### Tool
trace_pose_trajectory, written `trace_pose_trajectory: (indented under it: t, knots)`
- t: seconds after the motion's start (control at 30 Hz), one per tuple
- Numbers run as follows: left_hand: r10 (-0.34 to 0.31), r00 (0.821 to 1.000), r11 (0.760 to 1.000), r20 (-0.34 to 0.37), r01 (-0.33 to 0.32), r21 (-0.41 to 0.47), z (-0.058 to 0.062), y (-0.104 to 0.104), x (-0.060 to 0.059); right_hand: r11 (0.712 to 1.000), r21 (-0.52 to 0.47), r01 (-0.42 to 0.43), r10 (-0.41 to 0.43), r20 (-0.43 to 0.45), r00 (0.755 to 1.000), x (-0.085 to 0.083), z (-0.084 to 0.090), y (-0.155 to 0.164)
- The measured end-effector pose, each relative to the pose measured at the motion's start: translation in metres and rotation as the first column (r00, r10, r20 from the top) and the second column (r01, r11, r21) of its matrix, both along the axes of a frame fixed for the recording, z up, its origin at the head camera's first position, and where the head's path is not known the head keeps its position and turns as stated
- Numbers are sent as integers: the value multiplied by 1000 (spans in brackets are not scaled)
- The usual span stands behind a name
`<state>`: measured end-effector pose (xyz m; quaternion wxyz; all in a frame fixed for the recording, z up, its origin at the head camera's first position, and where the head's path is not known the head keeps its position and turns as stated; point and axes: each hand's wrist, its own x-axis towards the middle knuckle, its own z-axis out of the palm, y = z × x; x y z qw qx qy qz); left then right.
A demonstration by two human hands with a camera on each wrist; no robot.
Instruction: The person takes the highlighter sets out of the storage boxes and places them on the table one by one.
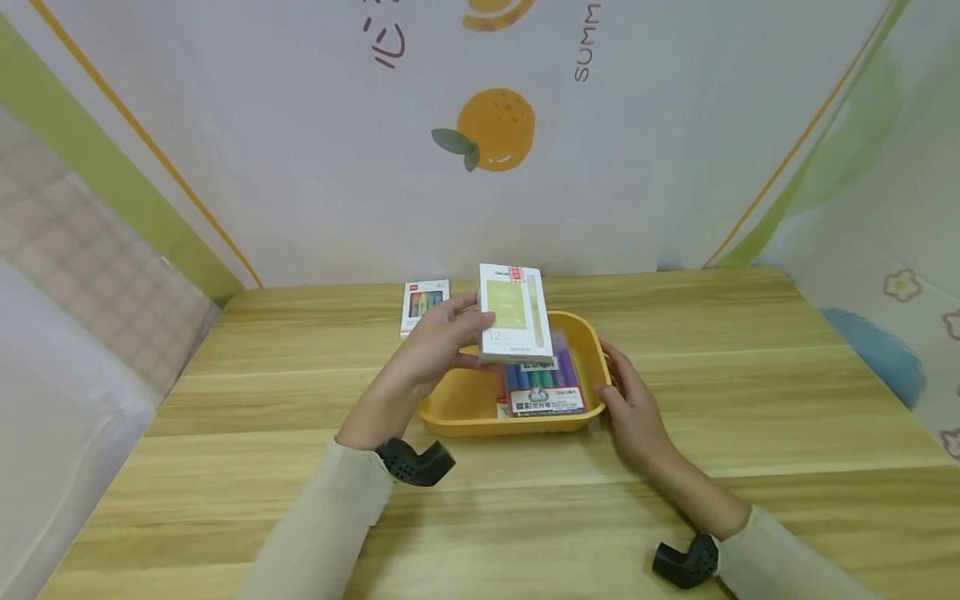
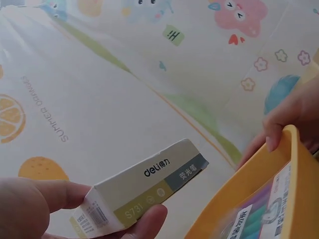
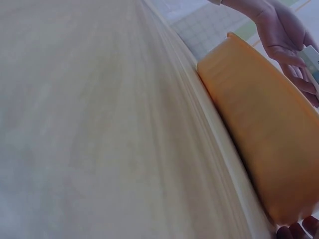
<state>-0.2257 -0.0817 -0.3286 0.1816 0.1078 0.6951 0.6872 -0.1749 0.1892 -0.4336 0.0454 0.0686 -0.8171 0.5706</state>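
Observation:
My left hand (image 1: 442, 337) grips a white and green box (image 1: 513, 312) by its left side and holds it above a yellow tray (image 1: 465, 412) in the middle of the wooden table. In the left wrist view the box (image 2: 149, 186) sits between my thumb and fingers (image 2: 149, 221). A pack of coloured markers (image 1: 543, 383) lies in the tray's right half. My right hand (image 1: 626, 396) holds the tray's right rim; its fingertips (image 2: 274, 137) curl over the edge. The right wrist view shows the tray's outer wall (image 3: 264, 129) and my left hand (image 3: 286, 37) beyond it.
A smaller box of coloured pens (image 1: 424, 304) lies on the table (image 1: 225, 433) behind my left hand. Printed fabric walls (image 1: 300, 125) close in the table at the back and both sides. Black camera mounts sit on both wrists.

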Motion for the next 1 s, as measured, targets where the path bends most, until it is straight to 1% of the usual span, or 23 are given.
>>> trace_pose_trajectory:
  t: [0.13, 0.27, 0.4, 0.53, 0.73, 1.0]
  knots:
    - [20, 1000, 1000, 1, -20, 16, 0, -8, 0, 1000, 15, -1, 1, 0, 1000, 1, 0, 0]
    - [36, 999, 999, 0, -36, 28, 2, -12, -1, 999, 39, 3, -2, -8, 1000, 1, 2, 0]
    - [61, 998, 997, 21, -62, 38, 4, -14, -1, 999, 51, 2, -2, -19, 1000, 1, 2, 0]
    - [76, 997, 996, 27, -77, 36, 4, -17, -2, 998, 56, -6, 8, -29, 1000, 0, 2, 0]
    - [77, 997, 996, 17, -78, 32, 5, -22, -3, 998, 61, -10, 12, -45, 999, 0, 2, 0]
    - [101, 995, 995, 18, -101, 15, 4, -32, -6, 996, 93, -7, 10, -31, 999, 2, 1, 0]
